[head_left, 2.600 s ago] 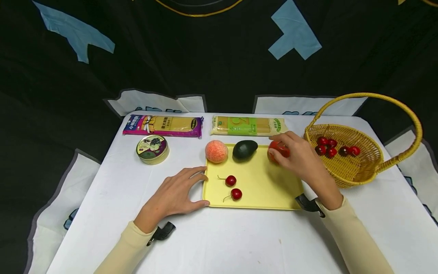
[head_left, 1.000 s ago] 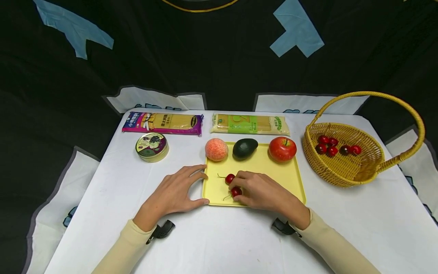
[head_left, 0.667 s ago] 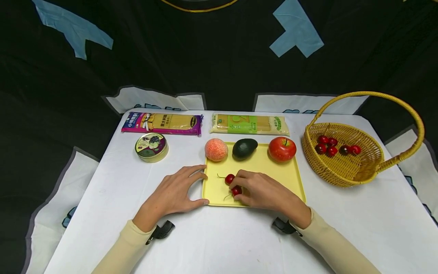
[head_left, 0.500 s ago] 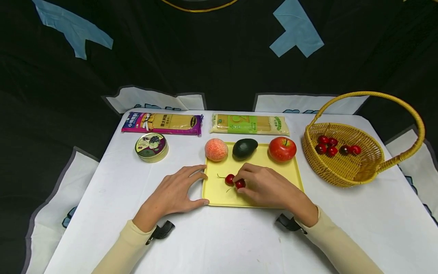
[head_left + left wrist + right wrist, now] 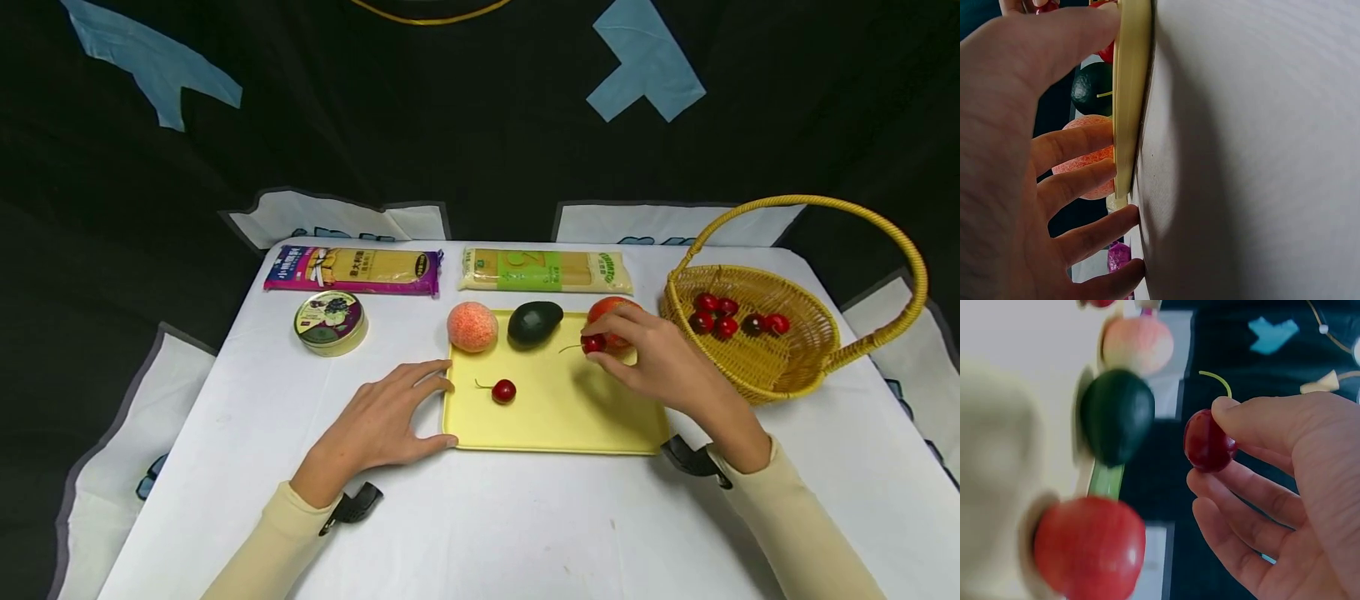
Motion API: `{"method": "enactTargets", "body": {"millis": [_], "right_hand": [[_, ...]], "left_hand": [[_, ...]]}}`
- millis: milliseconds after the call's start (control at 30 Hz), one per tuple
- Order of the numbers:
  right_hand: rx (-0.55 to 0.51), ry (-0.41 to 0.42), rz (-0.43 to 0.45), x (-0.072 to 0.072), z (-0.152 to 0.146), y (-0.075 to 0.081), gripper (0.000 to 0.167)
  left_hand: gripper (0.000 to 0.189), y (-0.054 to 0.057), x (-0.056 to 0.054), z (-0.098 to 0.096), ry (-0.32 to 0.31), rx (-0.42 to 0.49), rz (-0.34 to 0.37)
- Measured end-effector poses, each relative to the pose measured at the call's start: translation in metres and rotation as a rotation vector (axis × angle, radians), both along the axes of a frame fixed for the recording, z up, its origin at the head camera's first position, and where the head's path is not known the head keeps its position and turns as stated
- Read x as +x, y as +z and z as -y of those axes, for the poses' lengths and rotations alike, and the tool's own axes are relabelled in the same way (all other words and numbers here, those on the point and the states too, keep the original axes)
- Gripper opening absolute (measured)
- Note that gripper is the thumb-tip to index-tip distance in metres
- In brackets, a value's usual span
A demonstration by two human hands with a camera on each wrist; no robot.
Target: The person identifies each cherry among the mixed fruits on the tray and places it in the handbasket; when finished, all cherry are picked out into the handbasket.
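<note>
My right hand (image 5: 660,358) pinches a dark red cherry (image 5: 1209,441) between thumb and fingers, its green stem sticking out. In the head view this hand hovers over the right part of the yellow tray (image 5: 555,417), partly covering the red apple (image 5: 1091,547). My left hand (image 5: 378,425) lies at the tray's left edge with fingers spread; in the left wrist view its thumb and some fingertips touch the rim. Another cherry (image 5: 503,392) with a stem lies on the tray's left side. A peach (image 5: 472,327) and a dark green avocado (image 5: 535,323) sit along the back edge.
On the right stands a yellow wicker basket (image 5: 757,383) with a tall handle and several cherries (image 5: 725,327) inside. Behind the tray lie a purple noodle pack (image 5: 352,269) and a green one (image 5: 546,271). A round tin (image 5: 330,322) stands to the left.
My right hand first left the apple on the tray, then took the nearer cherry, lifted it and carried it right and back towards the apple. The left hand has stayed in place.
</note>
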State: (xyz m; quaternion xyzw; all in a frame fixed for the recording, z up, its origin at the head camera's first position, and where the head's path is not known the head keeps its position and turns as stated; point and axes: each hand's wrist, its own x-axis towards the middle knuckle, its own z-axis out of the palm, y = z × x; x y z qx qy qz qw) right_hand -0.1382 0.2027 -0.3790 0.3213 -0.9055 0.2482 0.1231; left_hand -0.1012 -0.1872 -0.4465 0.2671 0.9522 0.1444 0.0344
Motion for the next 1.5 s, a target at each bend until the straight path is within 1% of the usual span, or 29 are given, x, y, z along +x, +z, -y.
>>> {"method": "enactTargets", "body": {"millis": [100, 167, 333, 433, 500, 700, 867, 967, 1200, 1400, 1500], "right_hand": [[-0.013, -0.041, -0.041, -0.004, -0.015, 0.002, 0.030], [-0.006, -0.093, -0.061, -0.006, -0.026, 0.004, 0.031], [-0.015, -0.221, -0.042, -0.010, -0.054, 0.006, 0.031], [-0.022, -0.282, -0.024, -0.011, -0.069, 0.005, 0.032], [-0.034, -0.308, -0.013, -0.012, -0.077, 0.004, 0.033], [-0.015, -0.364, -0.009, -0.012, -0.097, -0.002, 0.033], [-0.001, -0.414, 0.049, -0.011, -0.111, -0.008, 0.034], [0.006, -0.430, 0.065, -0.012, -0.118, -0.013, 0.036], [0.042, -0.450, 0.054, -0.010, -0.130, -0.020, 0.038], [0.061, -0.473, 0.102, -0.011, -0.141, -0.025, 0.036], [0.072, -0.487, 0.131, -0.014, -0.146, -0.028, 0.036]], "left_hand": [[0.072, 0.000, 0.000, 0.001, 0.006, 0.004, 0.002], [0.072, 0.000, 0.001, 0.001, 0.009, 0.005, 0.003], [0.072, 0.000, 0.001, 0.001, 0.008, 0.006, 0.008], [0.072, 0.000, 0.001, 0.001, 0.003, 0.006, 0.012], [0.072, 0.000, 0.000, 0.001, 0.002, 0.005, 0.016], [0.073, 0.000, -0.001, 0.001, 0.004, -0.002, 0.019], [0.073, 0.000, 0.000, 0.000, 0.001, -0.001, 0.020], [0.073, 0.001, 0.000, 0.000, 0.002, -0.001, 0.019], [0.072, 0.001, 0.000, -0.001, 0.002, -0.007, 0.017], [0.072, 0.001, 0.000, -0.001, -0.002, -0.003, 0.016], [0.072, 0.001, 0.000, 0.000, 0.001, -0.001, 0.019]]}}
